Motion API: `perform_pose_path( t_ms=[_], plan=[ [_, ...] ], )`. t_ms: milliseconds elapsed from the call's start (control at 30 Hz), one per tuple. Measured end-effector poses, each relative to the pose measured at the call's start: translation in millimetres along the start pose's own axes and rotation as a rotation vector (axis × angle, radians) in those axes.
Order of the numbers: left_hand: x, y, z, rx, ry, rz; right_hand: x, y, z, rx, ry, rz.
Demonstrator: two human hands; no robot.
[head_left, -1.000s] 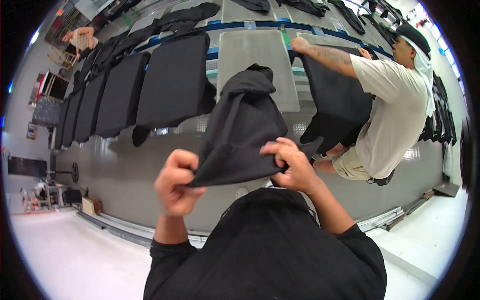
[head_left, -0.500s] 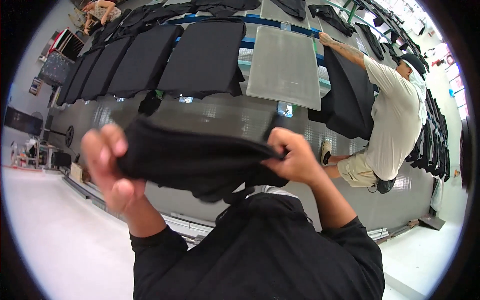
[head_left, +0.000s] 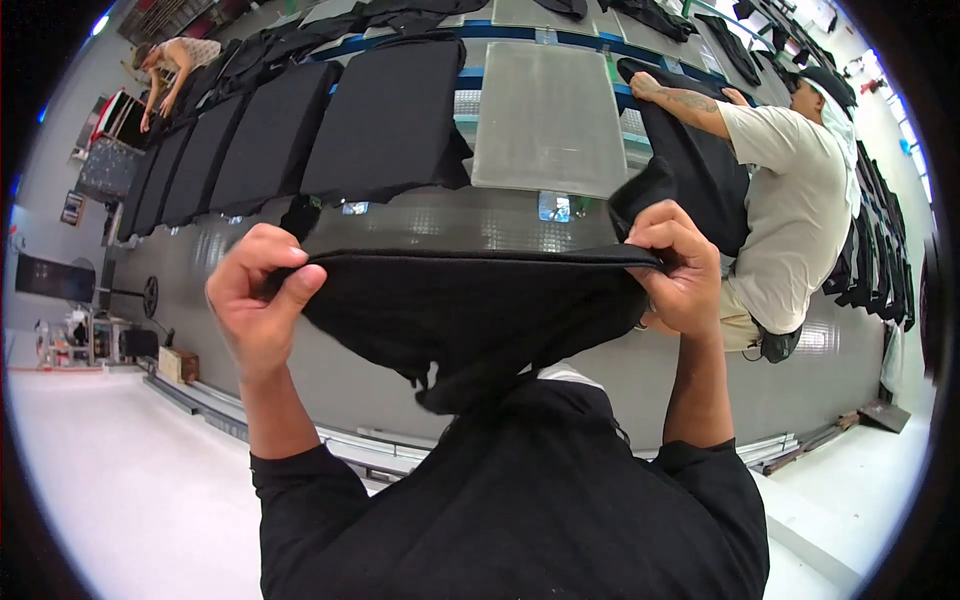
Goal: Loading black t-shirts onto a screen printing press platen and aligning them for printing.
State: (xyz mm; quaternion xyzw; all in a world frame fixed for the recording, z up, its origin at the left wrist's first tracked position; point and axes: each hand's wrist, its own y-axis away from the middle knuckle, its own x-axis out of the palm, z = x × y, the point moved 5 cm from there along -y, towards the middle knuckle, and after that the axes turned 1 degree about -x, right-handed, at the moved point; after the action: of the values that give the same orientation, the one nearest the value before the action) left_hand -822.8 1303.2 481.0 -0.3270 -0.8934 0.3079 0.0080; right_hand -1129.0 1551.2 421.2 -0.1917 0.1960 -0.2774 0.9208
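A black shirt (head_left: 480, 300) is stretched taut between my two hands at chest height, its straight folded edge running level along the top. At the left end of that edge, my left hand (head_left: 260, 290) pinches the cloth between thumb and fingers. My right hand (head_left: 685, 265) is closed around the other end, with some cloth standing up behind it. Below, the fabric sags and bunches toward my chest. Beyond the shirt lies a bare, pale flat board (head_left: 548, 120).
Left of the bare board, several boards carry black cloth (head_left: 385, 120) along a blue rail (head_left: 480, 45). At right, a co-worker (head_left: 790, 180) handles black fabric (head_left: 690, 150) on another board. A second person (head_left: 175, 70) leans in at the far left. Grey floor (head_left: 400, 225) runs between.
My left hand has gone from loosely open fingers to pinching the shirt's edge. My right hand has moved right and up, and the cloth is now pulled straight. The co-worker's arms have shifted slightly.
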Motion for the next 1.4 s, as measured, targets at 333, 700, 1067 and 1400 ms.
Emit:
perform_pose_path(
  t_ms=[333, 700, 1067, 1400],
  plan=[
    [144, -21, -62, 0.549, 0.309, 0.117, -47, 27, -69, -0.129, 0.684, 0.148],
    [265, -68, -24, 0.425, 0.001, 0.588, -164, 86, -145, 0.304, 0.118, -0.307],
    [192, -101, 62, -0.09, -0.307, 0.232, -147, 118, -270, 0.295, 0.634, 0.691],
    [167, -9, 275, -0.299, -0.931, 1.07, -123, 130, -309, 0.275, 0.695, 1.299]
  ],
)
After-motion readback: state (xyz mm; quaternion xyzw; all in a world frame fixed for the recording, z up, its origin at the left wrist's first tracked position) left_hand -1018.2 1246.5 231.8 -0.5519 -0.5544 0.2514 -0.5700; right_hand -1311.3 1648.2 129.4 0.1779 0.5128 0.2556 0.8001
